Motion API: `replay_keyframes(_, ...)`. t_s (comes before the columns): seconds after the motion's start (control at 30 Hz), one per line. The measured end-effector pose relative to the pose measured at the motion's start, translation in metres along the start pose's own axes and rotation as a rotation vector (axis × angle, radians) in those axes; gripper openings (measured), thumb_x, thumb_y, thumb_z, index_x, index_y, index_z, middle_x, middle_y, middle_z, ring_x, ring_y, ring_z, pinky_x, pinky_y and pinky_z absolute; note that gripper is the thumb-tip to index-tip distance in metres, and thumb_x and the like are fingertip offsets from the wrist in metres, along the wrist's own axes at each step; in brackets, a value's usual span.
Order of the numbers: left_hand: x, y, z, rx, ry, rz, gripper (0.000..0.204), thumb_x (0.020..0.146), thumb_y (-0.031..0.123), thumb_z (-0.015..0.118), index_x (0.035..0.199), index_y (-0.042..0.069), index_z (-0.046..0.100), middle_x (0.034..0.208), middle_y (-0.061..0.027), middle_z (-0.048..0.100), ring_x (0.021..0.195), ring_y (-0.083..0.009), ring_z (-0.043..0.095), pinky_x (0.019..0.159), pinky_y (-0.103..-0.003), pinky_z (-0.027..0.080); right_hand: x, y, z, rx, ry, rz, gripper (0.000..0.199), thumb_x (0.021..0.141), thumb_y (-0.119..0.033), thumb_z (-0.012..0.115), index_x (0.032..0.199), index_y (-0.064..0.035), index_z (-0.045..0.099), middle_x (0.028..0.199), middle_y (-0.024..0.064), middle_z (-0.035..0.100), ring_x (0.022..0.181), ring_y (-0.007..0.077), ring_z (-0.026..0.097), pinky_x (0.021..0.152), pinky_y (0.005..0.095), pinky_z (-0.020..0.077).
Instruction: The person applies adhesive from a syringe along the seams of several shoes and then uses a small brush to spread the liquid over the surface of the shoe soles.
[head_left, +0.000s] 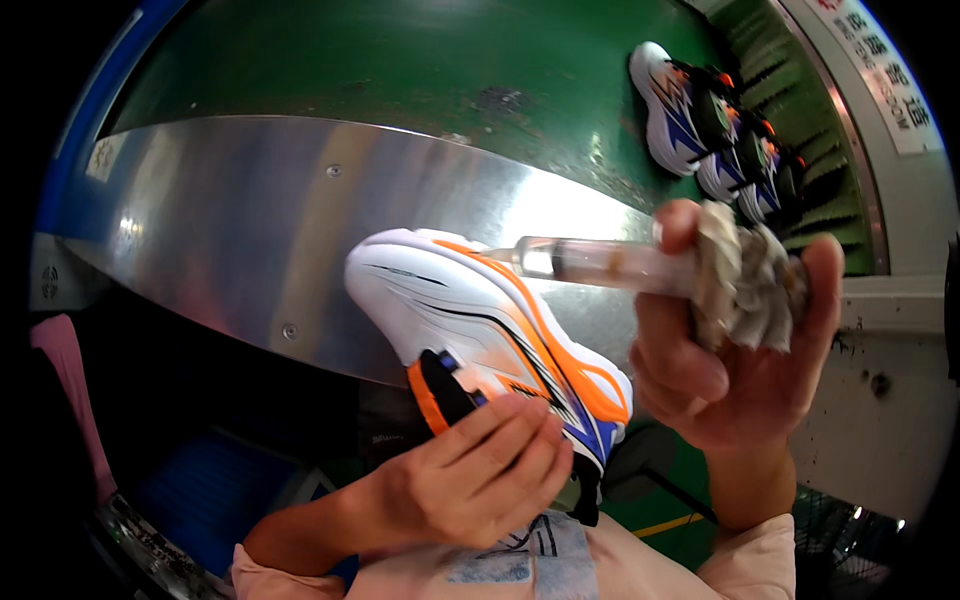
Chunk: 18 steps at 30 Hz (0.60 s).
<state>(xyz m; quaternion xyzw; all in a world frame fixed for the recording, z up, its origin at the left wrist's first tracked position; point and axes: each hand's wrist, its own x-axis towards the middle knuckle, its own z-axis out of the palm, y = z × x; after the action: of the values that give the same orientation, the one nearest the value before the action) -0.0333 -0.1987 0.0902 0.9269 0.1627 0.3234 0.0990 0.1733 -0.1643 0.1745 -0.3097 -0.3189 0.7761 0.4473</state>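
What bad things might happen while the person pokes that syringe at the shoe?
1. The syringe tip sits right at the white and orange sole of the shoe, so too hard a squeeze might smear its contents over the clean side.
2. The right hand grips both the syringe and a crumpled rag, which may make aiming shaky.
3. The left hand holds the shoe only by its opening end, in the air, so it might twist or drop.

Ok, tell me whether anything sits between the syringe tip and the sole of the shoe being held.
Nothing visible does. The right hand holds the syringe with a crumpled rag, and its tip reaches the white and orange sole of the shoe, which the left hand grips lower down, away from the tip.
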Motion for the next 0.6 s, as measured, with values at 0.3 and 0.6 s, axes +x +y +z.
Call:
replay_keyframes(0.3,-0.017,-0.005,0.007,0.082,0.084,0.06,0.017,0.083,0.015,0.056,0.096,0.006,0.063,0.1,-0.0067,0.064,0.095,-0.0215,0.063,0.091,-0.036,0.05,0.069,0.02,0.023,0.008,0.086,0.241,0.074,0.091,-0.068,0.02,0.127,-0.008,0.044,0.059,0.0039,0.041,0.043,0.0092,0.028,0.037,0.0218,0.025)
replay_keyframes(0.6,-0.022,-0.008,0.01,0.043,0.112,0.067,0.017,0.084,0.015,0.055,0.096,0.006,0.063,0.1,-0.0066,0.065,0.096,-0.0226,0.063,0.093,-0.036,0.049,0.086,0.019,0.029,-0.147,0.125,0.339,0.073,0.091,-0.068,0.022,0.123,-0.0062,0.041,0.06,0.003,0.041,0.044,0.007,0.027,0.038,0.0193,0.0231)
